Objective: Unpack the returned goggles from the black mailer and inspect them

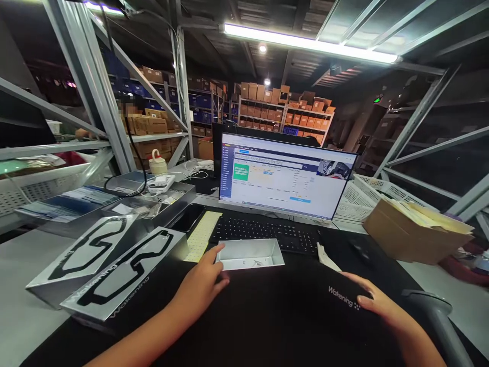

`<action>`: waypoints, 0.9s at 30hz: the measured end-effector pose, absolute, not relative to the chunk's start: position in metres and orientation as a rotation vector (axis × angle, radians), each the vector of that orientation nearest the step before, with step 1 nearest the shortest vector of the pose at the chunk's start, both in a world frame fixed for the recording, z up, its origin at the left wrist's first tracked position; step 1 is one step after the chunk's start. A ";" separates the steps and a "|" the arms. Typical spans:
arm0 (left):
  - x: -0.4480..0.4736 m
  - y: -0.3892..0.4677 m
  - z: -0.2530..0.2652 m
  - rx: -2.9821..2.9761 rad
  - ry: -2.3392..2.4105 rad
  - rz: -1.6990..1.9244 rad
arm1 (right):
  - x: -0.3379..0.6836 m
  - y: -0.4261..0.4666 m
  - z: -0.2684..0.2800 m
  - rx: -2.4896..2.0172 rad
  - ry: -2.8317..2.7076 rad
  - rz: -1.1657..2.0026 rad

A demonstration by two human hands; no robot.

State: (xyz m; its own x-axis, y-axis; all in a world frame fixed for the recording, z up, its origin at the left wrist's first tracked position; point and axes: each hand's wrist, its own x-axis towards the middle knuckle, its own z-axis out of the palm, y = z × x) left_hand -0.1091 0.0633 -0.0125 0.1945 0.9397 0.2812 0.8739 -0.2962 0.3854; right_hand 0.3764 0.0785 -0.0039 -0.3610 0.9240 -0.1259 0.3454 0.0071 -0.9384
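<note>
Touching shallow open white tray [250, 253]: left hand [202, 285]; right hand [376, 305] flat, empty.

Single head-worn view looks forward and down, close over desk mat [267, 316] toward monitor [284, 176]

Left hand [204, 283]: forearm extended forward, palm down, fingers loosely curled, thumb forward. Right hand [376, 303]: forearm angled inward from lower right, palm flat, fingers extended and together. Hands well apart.
</note>
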 end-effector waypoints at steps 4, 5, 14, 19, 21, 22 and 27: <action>-0.099 0.076 -0.018 2.356 1.724 0.769 | 0.377 0.079 -0.006 -1.250 -1.944 1.351; -0.098 0.079 -0.018 2.359 1.695 0.779 | 0.376 0.079 -0.005 -1.244 -1.960 1.355; -0.079 0.098 -0.015 2.304 1.684 0.932 | 0.337 0.068 0.012 -1.146 -1.937 1.453; -0.064 0.073 -0.012 2.062 1.365 1.377 | 0.295 0.054 0.047 -1.123 -1.891 1.126; -0.053 0.059 -0.010 1.805 1.107 1.468 | 0.262 0.047 0.059 -1.174 -1.843 0.865; -0.046 0.052 -0.009 1.676 0.983 1.485 | 0.241 0.044 0.062 -1.195 -1.846 0.725; -0.031 0.035 0.004 1.243 0.757 1.496 | 0.137 0.029 0.036 -1.153 -2.098 0.121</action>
